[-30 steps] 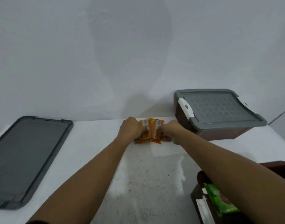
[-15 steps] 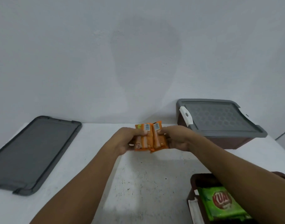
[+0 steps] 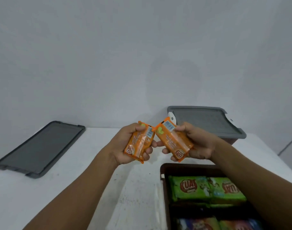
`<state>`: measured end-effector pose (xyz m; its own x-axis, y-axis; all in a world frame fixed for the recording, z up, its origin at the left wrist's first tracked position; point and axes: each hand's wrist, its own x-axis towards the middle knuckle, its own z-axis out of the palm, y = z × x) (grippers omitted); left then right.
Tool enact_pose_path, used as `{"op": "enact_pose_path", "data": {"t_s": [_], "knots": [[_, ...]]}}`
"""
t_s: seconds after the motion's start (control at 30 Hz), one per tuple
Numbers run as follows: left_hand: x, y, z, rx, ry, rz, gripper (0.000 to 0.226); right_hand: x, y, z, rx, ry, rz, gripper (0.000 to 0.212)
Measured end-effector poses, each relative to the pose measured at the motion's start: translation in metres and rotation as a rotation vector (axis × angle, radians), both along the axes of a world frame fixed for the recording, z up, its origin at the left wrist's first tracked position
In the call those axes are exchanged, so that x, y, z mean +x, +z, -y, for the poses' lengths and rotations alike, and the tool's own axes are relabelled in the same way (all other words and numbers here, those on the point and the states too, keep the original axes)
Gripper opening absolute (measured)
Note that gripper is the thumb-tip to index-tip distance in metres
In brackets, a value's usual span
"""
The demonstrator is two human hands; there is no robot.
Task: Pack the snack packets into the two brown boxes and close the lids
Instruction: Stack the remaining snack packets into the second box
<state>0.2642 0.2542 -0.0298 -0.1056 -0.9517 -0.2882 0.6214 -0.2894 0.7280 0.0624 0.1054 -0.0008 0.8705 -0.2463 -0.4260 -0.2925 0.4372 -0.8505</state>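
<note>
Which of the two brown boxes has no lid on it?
The near box at lower right: it is open, with green packets inside. The far box at upper right has its grey lid on.

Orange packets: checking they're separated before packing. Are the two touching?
Cannot tell. In the head view the left packet and right packet meet at their top corners, but one may sit behind the other.

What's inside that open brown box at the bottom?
Two green snack packets lie in the open brown box, with more colourful packets nearer; the right forearm covers its right side.
</note>
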Motion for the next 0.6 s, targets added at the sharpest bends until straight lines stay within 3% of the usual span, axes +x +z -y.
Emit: {"op": "enact_pose_path", "data": {"t_s": [0.3, 0.5, 0.6], "knots": [[-0.102, 0.003, -0.006, 0.006, -0.435, 0.209, 0.063, -0.118, -0.003, 0.008, -0.078, 0.281, -0.078, 0.057], [-0.16, -0.001, -0.009, 0.138, -0.55, 0.799, 0.061, -0.18, -0.007, -0.001, -0.438, 0.421, -0.278, 0.034], [-0.182, 0.001, -0.017, 0.12, -0.659, 1.108, 0.047, -0.198, -0.015, -0.013, -0.621, 0.488, -0.277, 0.023]]}}
